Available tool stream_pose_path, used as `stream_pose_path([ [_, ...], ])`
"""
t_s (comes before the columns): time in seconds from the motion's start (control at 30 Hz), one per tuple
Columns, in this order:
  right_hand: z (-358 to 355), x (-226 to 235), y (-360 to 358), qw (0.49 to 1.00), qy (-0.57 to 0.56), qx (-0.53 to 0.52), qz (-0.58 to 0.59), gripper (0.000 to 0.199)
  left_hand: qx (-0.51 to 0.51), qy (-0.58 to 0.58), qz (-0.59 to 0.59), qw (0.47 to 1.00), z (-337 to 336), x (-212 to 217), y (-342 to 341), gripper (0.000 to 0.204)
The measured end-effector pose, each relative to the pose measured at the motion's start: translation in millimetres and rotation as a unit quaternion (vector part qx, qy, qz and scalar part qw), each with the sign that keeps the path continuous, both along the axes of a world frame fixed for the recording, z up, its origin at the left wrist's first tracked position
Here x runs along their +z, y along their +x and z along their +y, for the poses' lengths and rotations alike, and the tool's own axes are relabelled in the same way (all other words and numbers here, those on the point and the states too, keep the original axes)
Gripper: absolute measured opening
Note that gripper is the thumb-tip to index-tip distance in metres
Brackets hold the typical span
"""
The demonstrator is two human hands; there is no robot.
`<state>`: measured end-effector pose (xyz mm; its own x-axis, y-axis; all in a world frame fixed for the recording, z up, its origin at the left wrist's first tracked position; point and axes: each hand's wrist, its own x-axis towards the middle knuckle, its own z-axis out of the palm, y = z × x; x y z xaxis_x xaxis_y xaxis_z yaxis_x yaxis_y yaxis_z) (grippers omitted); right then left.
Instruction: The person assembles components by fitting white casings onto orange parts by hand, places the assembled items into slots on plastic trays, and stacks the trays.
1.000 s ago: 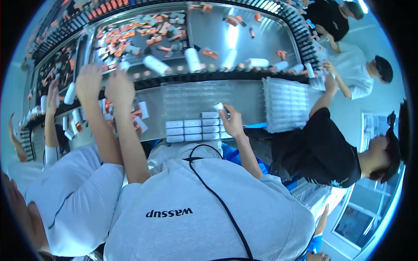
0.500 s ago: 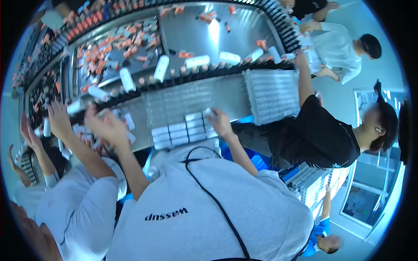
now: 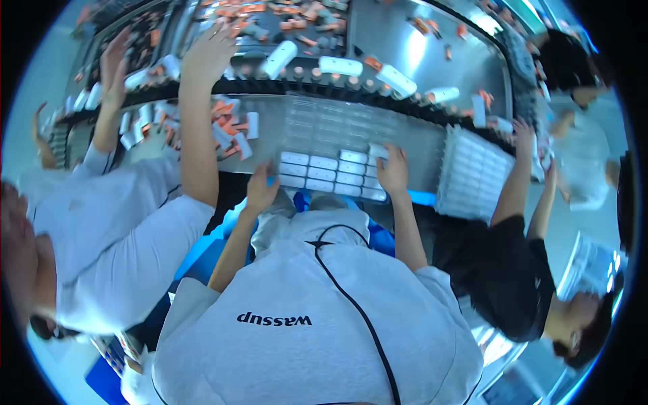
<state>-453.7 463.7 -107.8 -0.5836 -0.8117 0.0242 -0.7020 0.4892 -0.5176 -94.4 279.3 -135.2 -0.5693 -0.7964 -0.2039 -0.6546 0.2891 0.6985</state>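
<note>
Fingers of the right hand [image 3: 393,170] curl over a small white pack [image 3: 378,151] at the far right corner of a block of white packs [image 3: 329,174]; the grip looks closed on that pack, though the fingertips hide its underside. The pack sits level with the top row, so the hold seems meant to square it against its neighbours. The left hand [image 3: 262,191] rests at the block's near left corner with fingers bent against the end pack; I cannot tell whether this grip clamps anything or only steadies the row from that side. Between the two hands the packs lie flat in tidy rows, touching edge to edge, on the grey counter [image 3: 418,145].

Just right of the block stands a white ribbed tray [image 3: 472,177], near but apart from it, with a strip of bare counter between. Beyond the block runs a dark rail of rollers [image 3: 324,79], and behind that a metal conveyor bed [image 3: 432,54] strewn with white tubes [image 3: 341,65] and orange pieces. A co-worker's arm [image 3: 197,128] on the left reaches up over that rail, past a loose heap of orange-and-white packs [image 3: 226,128]; another person's hand [image 3: 523,129] rests at the tray's far end. Room to move is mostly toward the near counter edge.
</note>
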Motion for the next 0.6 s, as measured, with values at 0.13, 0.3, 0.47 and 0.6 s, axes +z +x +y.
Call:
stream_pose_path([
  [0.13,-2.0,-7.0,4.6,0.999,-0.049,-0.004,0.009,0.044,0.095,0.017,0.041,0.994,30.7,-2.3,-2.1,0.065],
  [0.3,4.1,-21.8,-6.4,0.997,-0.07,0.004,0.032,0.035,0.331,0.082,0.19,0.921,95.8,-0.1,50.3,0.057],
  [0.47,2.9,-22.6,-22.2,0.998,-0.056,0.011,0.036,0.032,0.606,0.146,0.192,0.758,139.0,-14.8,190.3,0.047],
  [0.6,7.3,-9.1,-15.9,0.992,-0.098,-0.014,0.071,0.034,0.69,0.128,0.287,0.651,133.1,-3.5,278.5,0.019],
])
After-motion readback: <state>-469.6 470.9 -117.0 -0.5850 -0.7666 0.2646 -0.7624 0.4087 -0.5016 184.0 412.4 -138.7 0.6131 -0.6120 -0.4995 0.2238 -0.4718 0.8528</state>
